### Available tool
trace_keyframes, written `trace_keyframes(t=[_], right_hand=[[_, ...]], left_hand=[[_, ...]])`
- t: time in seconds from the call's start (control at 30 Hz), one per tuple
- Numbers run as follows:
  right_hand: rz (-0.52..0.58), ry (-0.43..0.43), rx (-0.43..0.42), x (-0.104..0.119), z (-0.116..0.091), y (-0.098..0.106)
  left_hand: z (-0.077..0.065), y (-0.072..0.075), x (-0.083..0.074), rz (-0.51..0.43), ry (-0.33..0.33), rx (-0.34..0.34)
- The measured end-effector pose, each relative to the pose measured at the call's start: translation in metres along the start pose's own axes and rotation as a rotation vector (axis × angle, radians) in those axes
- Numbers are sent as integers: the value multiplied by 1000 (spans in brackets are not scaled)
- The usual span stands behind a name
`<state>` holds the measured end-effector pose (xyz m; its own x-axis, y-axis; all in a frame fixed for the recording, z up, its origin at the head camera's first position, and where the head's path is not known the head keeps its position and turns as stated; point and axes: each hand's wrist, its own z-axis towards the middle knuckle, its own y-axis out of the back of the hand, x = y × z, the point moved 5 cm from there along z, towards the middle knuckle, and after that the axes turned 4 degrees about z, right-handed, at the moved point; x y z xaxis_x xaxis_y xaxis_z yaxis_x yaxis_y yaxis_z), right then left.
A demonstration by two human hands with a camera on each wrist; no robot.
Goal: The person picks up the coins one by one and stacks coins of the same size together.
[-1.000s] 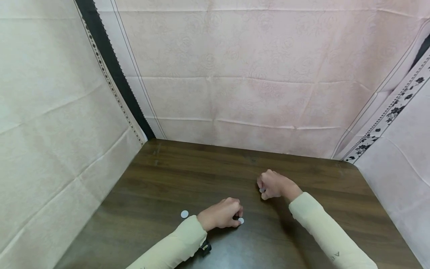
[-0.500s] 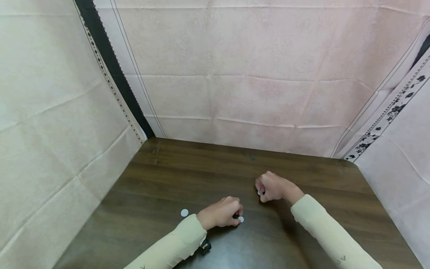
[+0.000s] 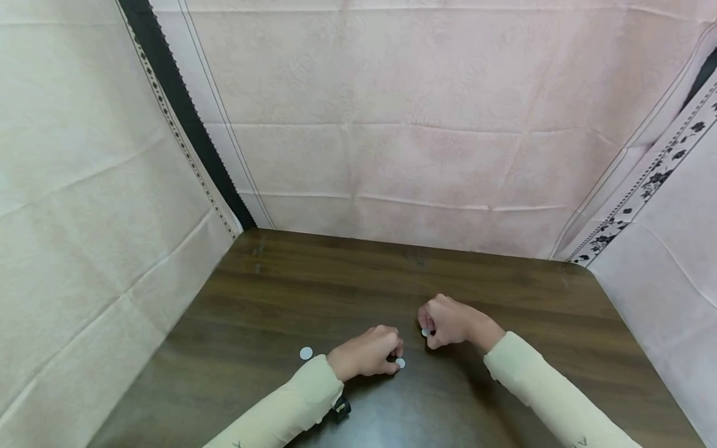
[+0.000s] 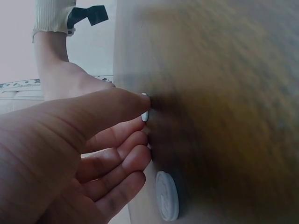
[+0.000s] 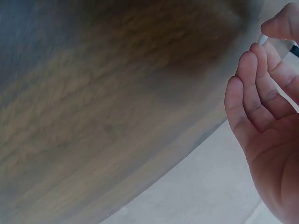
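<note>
Near the middle of the brown wooden table (image 3: 269, 298), my left hand (image 3: 366, 353) pinches a small white disc (image 3: 400, 363) between thumb and forefinger, low at the tabletop. Further right and a little farther back, my right hand (image 3: 450, 322) pinches another small white disc (image 3: 426, 332); its edge (image 5: 262, 39) peeks out between thumb and fingers in the right wrist view. A third white disc (image 3: 305, 353) lies flat on the table left of my left hand. In the left wrist view this loose disc (image 4: 167, 196) has a raised rim.
Pale cloth (image 3: 392, 124) hangs behind the table, with more cloth (image 3: 101, 186) along the left side and on the right. A black wrist device (image 3: 341, 407) sits under the left sleeve. The table's far edge runs below the back cloth.
My right hand has moved left and toward me with its white disc, nearing the left hand. The left hand and the loose disc have stayed in place.
</note>
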<state>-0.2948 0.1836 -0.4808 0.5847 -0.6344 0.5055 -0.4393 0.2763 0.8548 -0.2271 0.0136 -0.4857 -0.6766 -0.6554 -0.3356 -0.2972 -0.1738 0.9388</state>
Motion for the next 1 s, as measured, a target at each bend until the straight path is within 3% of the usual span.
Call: trace_keyframes(t=[1.0], right_hand=[[60, 51, -29, 39, -11, -33]], left_hand=[[1, -2, 0, 16, -16, -26]])
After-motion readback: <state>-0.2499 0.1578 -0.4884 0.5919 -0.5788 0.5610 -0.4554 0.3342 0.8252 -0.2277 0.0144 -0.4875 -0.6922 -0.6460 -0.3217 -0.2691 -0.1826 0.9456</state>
